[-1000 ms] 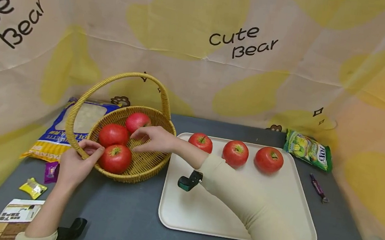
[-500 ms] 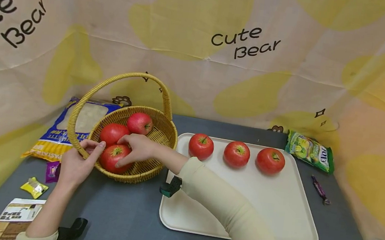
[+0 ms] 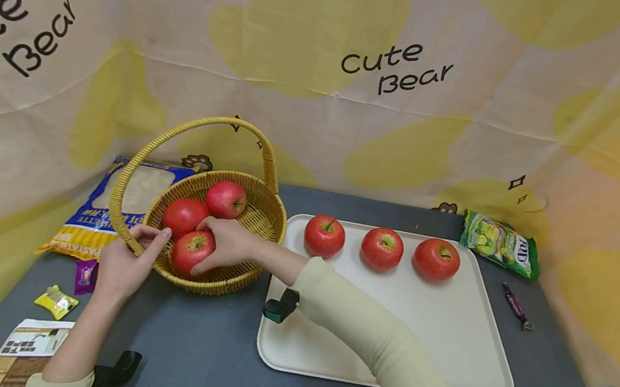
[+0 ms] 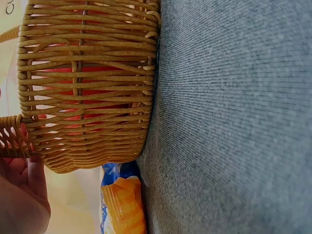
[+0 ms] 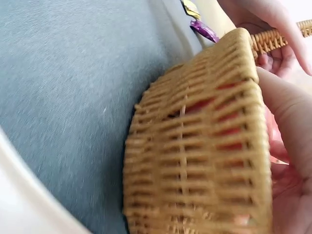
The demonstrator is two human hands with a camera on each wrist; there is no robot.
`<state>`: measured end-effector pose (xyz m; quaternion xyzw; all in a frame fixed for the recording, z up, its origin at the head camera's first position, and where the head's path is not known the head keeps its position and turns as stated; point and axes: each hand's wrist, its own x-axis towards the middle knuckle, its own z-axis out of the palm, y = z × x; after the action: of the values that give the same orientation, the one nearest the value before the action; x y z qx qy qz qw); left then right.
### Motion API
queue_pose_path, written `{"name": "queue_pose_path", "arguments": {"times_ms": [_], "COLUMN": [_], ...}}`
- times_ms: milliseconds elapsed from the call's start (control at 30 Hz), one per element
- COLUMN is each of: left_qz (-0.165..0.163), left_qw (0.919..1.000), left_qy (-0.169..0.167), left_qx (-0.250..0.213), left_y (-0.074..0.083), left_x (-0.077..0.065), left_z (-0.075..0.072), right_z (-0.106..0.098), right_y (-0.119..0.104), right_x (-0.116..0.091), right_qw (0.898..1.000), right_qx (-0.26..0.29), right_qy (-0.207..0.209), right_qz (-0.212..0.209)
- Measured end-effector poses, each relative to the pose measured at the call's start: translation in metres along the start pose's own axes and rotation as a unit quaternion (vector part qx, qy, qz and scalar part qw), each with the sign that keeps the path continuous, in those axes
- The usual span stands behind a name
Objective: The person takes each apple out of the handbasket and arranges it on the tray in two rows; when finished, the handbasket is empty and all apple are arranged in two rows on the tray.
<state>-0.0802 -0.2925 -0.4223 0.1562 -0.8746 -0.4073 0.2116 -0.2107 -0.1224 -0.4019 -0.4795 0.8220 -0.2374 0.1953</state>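
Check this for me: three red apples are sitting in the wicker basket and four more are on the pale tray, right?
Not quite: the pale tray holds three apples, not four, as the head view shows. Three in the wicker basket is correct.

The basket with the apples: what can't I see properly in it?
Head view: part of the gripped apple, hidden by the right hand.
Left wrist view: most of the apples, hidden by the basket's wall.
Left wrist view: the basket's upper end, cut off by the picture's top edge.
Right wrist view: the basket's fine detail, blurred.
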Motion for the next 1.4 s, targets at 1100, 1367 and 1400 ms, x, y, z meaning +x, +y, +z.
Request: {"name": "queue_pose_path", "arguments": {"times_ms": [1100, 1367, 1400], "left_qz": [-0.005, -0.012, -0.012], "left_qw": [0.9999, 0.9998, 0.9998], "left_qy": [0.013, 0.015, 0.014], "left_qx": [0.009, 0.006, 0.004], "left_y": [-0.001, 0.001, 0.001], "left_x": [-0.001, -0.001, -0.001], "left_z": [0.0, 0.001, 0.001], "right_z": [-0.021, -0.005, -0.004], "right_y": [0.071, 0.073, 0.073], "right_x": [-0.206, -0.217, -0.217], "right_qw": [0.986, 0.989, 0.99], "right_qx": [0.146, 0.127, 0.124], "right_qy": [0.047, 0.051, 0.052], "right_qz": [0.068, 0.054, 0.053]}}
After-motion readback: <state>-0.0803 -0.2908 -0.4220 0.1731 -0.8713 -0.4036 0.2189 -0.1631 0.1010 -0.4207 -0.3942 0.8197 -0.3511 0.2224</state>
